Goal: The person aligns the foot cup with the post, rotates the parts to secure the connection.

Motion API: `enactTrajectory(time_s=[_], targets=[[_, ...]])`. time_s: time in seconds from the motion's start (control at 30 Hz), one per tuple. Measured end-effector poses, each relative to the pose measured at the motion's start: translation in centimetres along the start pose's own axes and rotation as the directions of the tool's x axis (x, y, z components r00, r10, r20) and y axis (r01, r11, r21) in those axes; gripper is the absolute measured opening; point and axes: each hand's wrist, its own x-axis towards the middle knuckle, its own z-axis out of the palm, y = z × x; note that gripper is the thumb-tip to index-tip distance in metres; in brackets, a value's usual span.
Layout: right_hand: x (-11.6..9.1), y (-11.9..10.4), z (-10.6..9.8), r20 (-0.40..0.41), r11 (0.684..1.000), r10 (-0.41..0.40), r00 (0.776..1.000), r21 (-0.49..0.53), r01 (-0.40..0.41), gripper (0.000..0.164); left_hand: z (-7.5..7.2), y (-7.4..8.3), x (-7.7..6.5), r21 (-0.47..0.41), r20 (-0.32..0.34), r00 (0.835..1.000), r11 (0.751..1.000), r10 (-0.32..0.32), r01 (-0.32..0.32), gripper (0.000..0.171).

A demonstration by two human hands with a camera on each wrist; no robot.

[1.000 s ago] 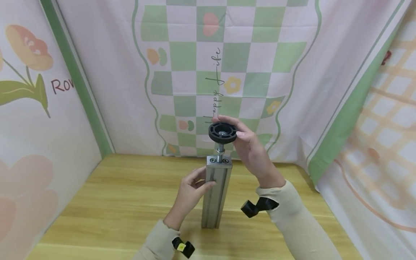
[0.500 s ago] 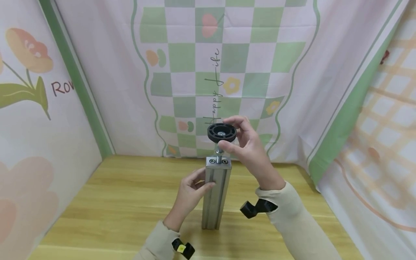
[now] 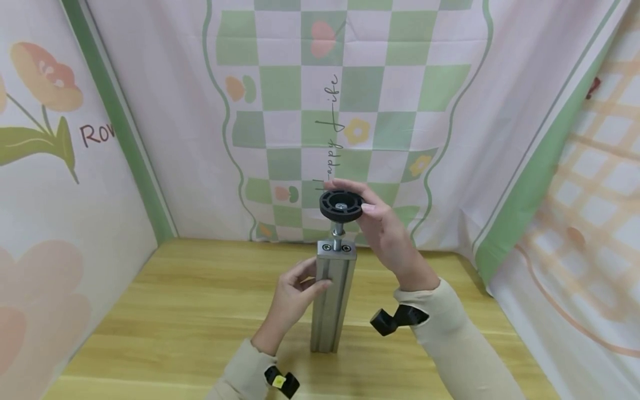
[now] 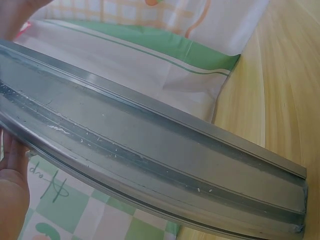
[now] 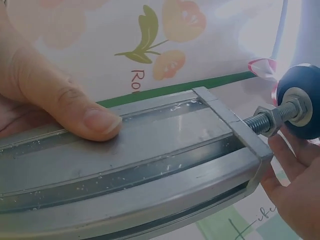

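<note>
"On the wood-grained counter (image 3: 200,316), what is standing?"

"A grooved, silvery metal bar (image 3: 330,316), upright; a round, ribbed black disc (image 3: 332,214) is topping its threaded bolt (image 5: 257,123)."

"And the hands?"

"The left hand (image 3: 294,289) is clasping the bar, thumb in front; the right hand (image 3: 387,233), raised, is resting nearly straight fingers (image 3: 356,186) against the disc."

We count 2 hands (image 3: 294,295) (image 3: 387,239), 1 profile (image 3: 332,300), 1 disc (image 3: 341,215), 1 rod (image 5: 258,123), 2 plate screws (image 3: 327,248) (image 3: 346,248), 2 wrist devices (image 3: 288,385) (image 3: 407,315), 1 table (image 3: 200,300)
</note>
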Motion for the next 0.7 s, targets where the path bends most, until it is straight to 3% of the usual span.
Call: enactTrajectory(time_s=[0.27, 0.6, 0.7], targets=[[0.02, 0.39, -0.28, -0.035, 1.000, -0.003, 0.999, 0.004, 0.003, 0.048, 0.01, 0.00, -0.01, 0.002, -0.001, 1.000, 1.000, -0.002, 0.002, 0.043], [-0.50, 0.62, -0.11, -0.154, 0.996, 0.014, 0.988, -0.083, -0.027, 0.036, -0.02, 0.01, 0.02, 0.005, 0.005, 1.000, 1.000, 0.001, -0.001, 0.043], [-0.41, 0.67, -0.05, -0.167, 0.995, 0.001, 0.986, -0.102, -0.018, 0.039, -0.08, 0.02, -0.01, 0.007, 0.007, 1.000, 1.000, 0.000, 0.000, 0.043]])
